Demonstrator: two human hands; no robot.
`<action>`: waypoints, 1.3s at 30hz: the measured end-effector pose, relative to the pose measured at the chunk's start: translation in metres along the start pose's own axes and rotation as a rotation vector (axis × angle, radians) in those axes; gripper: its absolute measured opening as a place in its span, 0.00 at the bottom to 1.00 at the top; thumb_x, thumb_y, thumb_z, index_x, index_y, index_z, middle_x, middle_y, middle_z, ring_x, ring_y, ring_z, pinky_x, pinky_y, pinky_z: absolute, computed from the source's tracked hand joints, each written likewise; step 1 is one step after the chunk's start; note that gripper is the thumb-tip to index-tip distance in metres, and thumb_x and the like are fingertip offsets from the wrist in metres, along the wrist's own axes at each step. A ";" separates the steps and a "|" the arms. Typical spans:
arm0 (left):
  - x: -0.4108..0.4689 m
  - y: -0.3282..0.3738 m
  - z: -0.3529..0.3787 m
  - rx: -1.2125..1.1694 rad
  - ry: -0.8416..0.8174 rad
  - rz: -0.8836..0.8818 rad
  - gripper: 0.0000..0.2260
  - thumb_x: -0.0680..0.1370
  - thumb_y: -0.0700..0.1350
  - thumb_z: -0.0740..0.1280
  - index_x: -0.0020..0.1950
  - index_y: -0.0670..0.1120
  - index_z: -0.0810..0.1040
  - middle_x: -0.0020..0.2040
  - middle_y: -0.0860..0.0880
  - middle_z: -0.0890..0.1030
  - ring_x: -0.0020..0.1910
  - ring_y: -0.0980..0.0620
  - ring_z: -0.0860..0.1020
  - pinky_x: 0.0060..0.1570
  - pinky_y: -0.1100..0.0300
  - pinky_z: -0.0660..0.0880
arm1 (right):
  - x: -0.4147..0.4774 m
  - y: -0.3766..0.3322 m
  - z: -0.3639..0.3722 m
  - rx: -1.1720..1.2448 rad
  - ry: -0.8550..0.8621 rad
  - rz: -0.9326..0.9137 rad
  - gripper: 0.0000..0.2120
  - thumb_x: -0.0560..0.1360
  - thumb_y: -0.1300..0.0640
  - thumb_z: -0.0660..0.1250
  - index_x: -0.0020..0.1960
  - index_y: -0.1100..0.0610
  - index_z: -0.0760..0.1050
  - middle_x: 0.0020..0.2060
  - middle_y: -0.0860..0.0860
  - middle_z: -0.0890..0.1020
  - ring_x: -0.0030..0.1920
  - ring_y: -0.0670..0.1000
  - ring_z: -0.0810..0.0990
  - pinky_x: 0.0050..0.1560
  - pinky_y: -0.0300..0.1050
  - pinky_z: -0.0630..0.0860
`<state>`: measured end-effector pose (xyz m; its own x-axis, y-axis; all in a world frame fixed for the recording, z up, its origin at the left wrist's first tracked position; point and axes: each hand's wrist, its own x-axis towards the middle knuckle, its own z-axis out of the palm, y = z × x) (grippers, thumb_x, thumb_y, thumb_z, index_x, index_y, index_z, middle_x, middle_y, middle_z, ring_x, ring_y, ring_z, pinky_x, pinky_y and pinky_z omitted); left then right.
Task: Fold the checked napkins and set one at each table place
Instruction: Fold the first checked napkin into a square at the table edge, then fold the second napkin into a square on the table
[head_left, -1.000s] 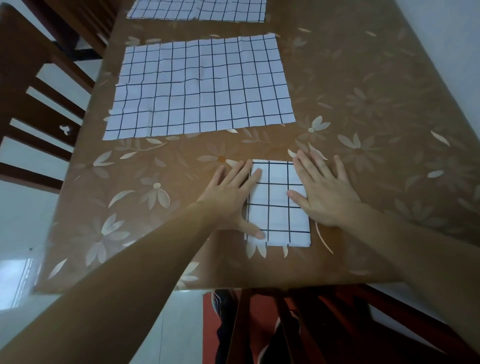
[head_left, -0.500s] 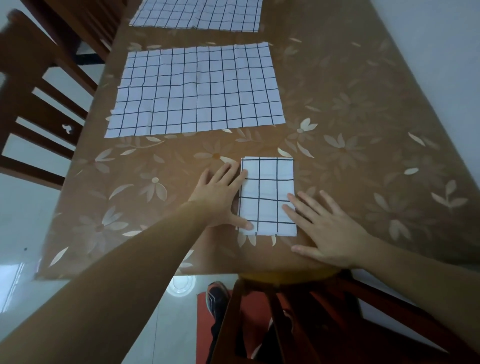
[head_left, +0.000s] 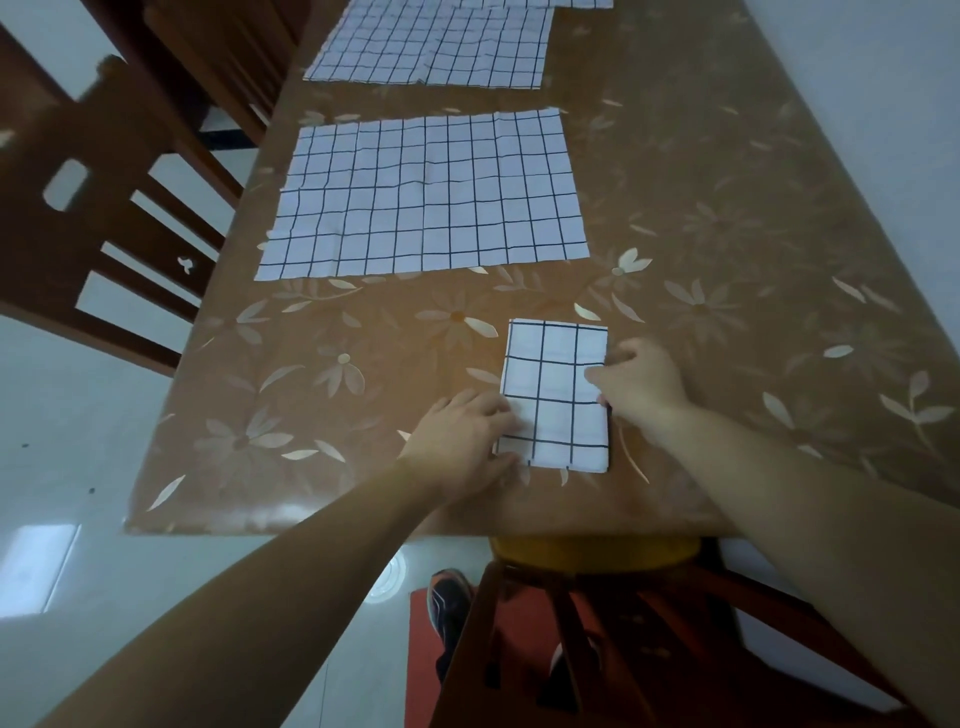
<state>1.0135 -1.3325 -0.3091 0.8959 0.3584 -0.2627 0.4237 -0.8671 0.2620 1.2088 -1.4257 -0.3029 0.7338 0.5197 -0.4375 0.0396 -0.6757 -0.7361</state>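
folded napkin (head_left: 555, 395): lies flat on the desk (head_left: 727, 322), close to its near rim; a small checked rectangle with its long side running away from the person.
left hand (head_left: 465, 441): at the lower left edge of the cloth, fingers bent over it and thumb by the near corner; it appears to grip that edge.
right hand (head_left: 641, 384): at the right edge about halfway up, fingers curled onto the top and thumb tucked at the rim, pinching the layers (how many it has caught I cannot tell).
spread napkin (head_left: 426, 192): lies open and flat just beyond, not yet folded.
farther napkin (head_left: 431, 47): also open, higher up the desk.
step in hand: probably lifting or shifting the folded piece to its place.
risk, layers: a pinch that catches only the upper layers would let the lower ones fall open and undo the fold.
risk, slide: the desk cover looks glossy, so dragging instead of lifting could skew the stack out of square.
risk, edge: a pull toward the body could tip the cloth over the rim onto the chair (head_left: 592, 551) below.
risk, uneven lift: one side rising ahead of the other would sag the middle and loosen the creases.
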 end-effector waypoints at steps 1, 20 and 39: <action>-0.001 0.000 0.001 -0.008 0.007 -0.008 0.20 0.79 0.57 0.62 0.71 0.58 0.69 0.69 0.55 0.68 0.68 0.52 0.64 0.65 0.55 0.61 | 0.000 -0.002 0.002 0.010 -0.011 0.012 0.08 0.72 0.60 0.68 0.50 0.61 0.79 0.37 0.54 0.83 0.34 0.53 0.81 0.34 0.44 0.75; 0.009 0.024 0.001 -0.211 0.060 -0.011 0.17 0.77 0.49 0.65 0.66 0.52 0.75 0.66 0.53 0.73 0.62 0.52 0.73 0.54 0.61 0.70 | -0.011 0.028 -0.071 -0.370 -0.112 0.010 0.08 0.75 0.55 0.69 0.50 0.60 0.79 0.45 0.54 0.82 0.38 0.47 0.77 0.33 0.42 0.69; -0.055 -0.125 -0.126 0.028 0.104 -0.220 0.22 0.77 0.56 0.62 0.71 0.55 0.68 0.73 0.52 0.68 0.70 0.47 0.66 0.67 0.48 0.65 | -0.076 -0.113 0.043 -0.421 0.052 -0.385 0.10 0.73 0.51 0.68 0.54 0.50 0.77 0.42 0.41 0.79 0.46 0.47 0.78 0.49 0.47 0.76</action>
<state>0.9283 -1.2006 -0.2103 0.7922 0.5719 -0.2130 0.6073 -0.7730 0.1832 1.1190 -1.3662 -0.2084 0.6449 0.7505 -0.1445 0.5695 -0.5980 -0.5640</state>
